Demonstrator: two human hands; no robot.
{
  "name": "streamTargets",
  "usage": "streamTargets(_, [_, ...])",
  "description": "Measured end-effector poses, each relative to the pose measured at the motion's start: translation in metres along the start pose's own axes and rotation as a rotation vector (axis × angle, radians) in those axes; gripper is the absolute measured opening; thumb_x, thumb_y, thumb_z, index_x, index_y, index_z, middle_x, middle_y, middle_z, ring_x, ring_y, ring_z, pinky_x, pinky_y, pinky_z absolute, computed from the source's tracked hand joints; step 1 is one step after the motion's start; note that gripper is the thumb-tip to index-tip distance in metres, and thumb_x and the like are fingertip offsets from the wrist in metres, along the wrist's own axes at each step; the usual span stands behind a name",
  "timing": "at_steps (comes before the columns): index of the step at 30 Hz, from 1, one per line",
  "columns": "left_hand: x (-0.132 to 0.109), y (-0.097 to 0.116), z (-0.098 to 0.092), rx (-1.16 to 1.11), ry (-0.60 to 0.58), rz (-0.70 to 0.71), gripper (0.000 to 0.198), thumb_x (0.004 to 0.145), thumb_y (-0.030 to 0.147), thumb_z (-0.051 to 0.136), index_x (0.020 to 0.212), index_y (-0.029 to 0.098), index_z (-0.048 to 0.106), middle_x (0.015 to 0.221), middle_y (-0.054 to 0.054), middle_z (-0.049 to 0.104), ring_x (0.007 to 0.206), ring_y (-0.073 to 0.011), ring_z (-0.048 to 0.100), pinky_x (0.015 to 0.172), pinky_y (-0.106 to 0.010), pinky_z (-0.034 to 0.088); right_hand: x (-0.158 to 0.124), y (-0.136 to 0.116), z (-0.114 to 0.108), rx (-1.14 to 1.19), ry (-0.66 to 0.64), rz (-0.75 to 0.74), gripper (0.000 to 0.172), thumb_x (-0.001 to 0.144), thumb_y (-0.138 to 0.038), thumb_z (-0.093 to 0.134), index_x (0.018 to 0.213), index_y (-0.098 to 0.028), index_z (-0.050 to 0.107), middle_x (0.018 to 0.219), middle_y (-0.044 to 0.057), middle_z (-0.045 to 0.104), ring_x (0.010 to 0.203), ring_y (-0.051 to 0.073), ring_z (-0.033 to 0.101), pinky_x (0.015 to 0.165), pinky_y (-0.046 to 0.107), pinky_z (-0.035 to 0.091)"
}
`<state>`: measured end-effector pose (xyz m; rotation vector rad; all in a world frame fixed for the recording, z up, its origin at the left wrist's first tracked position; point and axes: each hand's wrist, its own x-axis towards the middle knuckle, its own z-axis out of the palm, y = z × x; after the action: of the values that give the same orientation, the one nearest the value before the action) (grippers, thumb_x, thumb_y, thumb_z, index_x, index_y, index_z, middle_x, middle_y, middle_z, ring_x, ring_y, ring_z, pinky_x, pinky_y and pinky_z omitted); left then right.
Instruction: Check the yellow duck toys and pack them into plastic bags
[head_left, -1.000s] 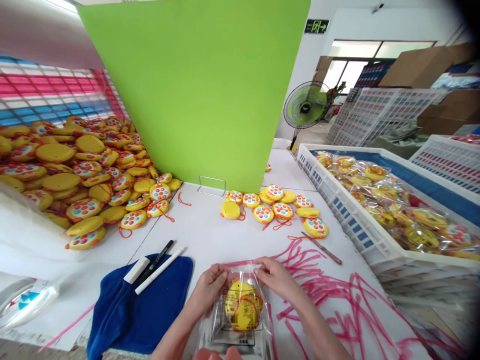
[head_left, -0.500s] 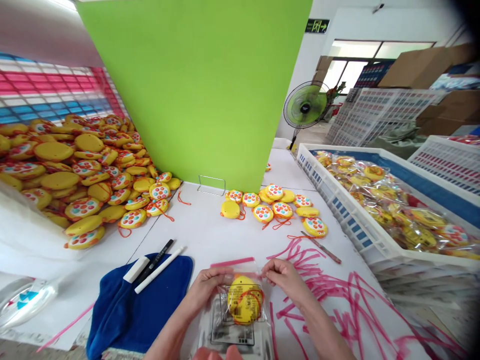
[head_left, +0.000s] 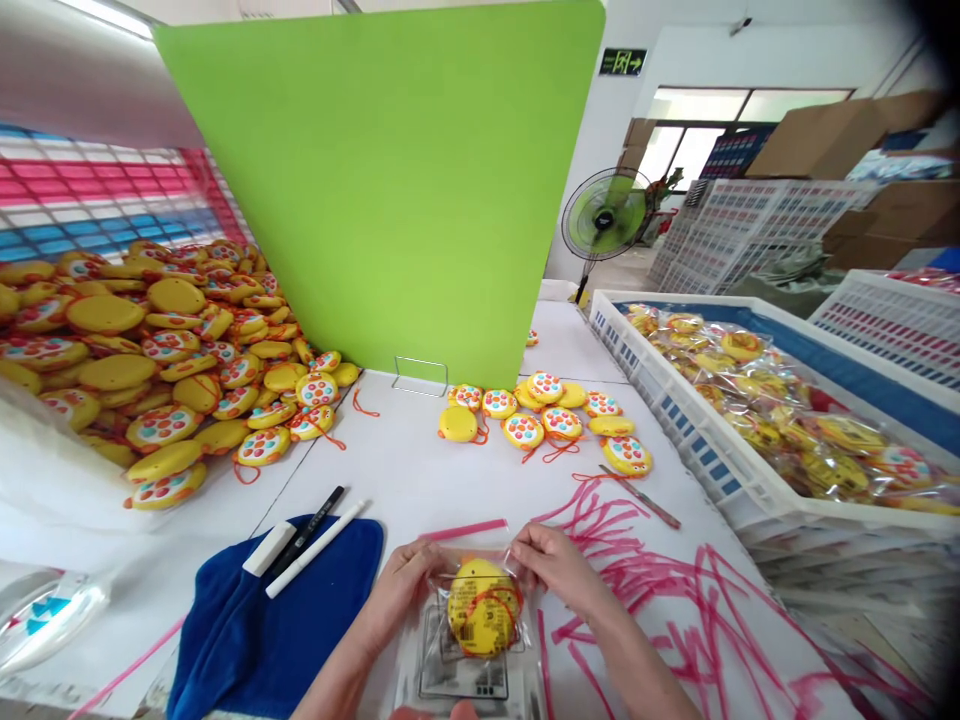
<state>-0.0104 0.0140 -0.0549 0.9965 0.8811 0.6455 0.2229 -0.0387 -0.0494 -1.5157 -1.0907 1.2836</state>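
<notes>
A clear plastic bag (head_left: 491, 556) lies in front of me with a yellow round toy (head_left: 480, 615) inside, its printed back and red cord showing through. My left hand (head_left: 411, 575) pinches the bag's upper left corner, fingers closed. At the upper right corner, my right hand (head_left: 546, 555) grips the bag between thumb and fingers. Beneath the toy lies a stack of flat clear bags (head_left: 420, 680) with black printing. Just beyond the bag's top edge rests a pink strip (head_left: 469, 528). Fingertips show at the bottom edge of the view.
Many yellow toys (head_left: 161, 430) are heaped at left, and several more (head_left: 523, 431) lie ahead. A blue cloth (head_left: 247, 620) holds a black marker (head_left: 319, 522) and a white pen (head_left: 319, 545). Pink strips (head_left: 675, 590) and a thin blade (head_left: 649, 503) lie right, near a white crate (head_left: 720, 460) of bagged toys.
My right hand has come inward to the bag's upper right corner. My left hand keeps its hold on the opposite corner. The view has tilted slightly.
</notes>
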Motion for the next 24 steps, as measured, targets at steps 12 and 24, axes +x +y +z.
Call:
streamTargets(12, [0.002, -0.001, 0.004, 0.179, 0.045, -0.025, 0.049, 0.072, 0.063, 0.063, 0.067, 0.014, 0.065, 0.072, -0.005, 0.064, 0.062, -0.0138, 0.056, 0.061, -0.024, 0.046, 0.034, -0.041, -0.204, -0.216, 1.140, -0.397, 0.062, 0.082, -0.056, 0.047, 0.128, -0.015, 0.043, 0.124, 0.016, 0.057, 0.102, 0.025, 0.062, 0.087, 0.041, 0.050])
streamTargets(24, [0.007, -0.014, 0.006, 0.201, 0.062, 0.031, 0.044, 0.078, 0.058, 0.058, 0.062, 0.018, 0.048, 0.067, 0.000, 0.061, 0.056, -0.0109, 0.050, 0.053, -0.022, 0.040, 0.107, 0.009, -0.196, -0.804, 0.767, 0.013, 0.089, 0.060, -0.043, 0.074, 0.141, -0.026, 0.039, 0.142, 0.020, 0.039, 0.124, 0.044, 0.044, 0.093, 0.055, 0.038])
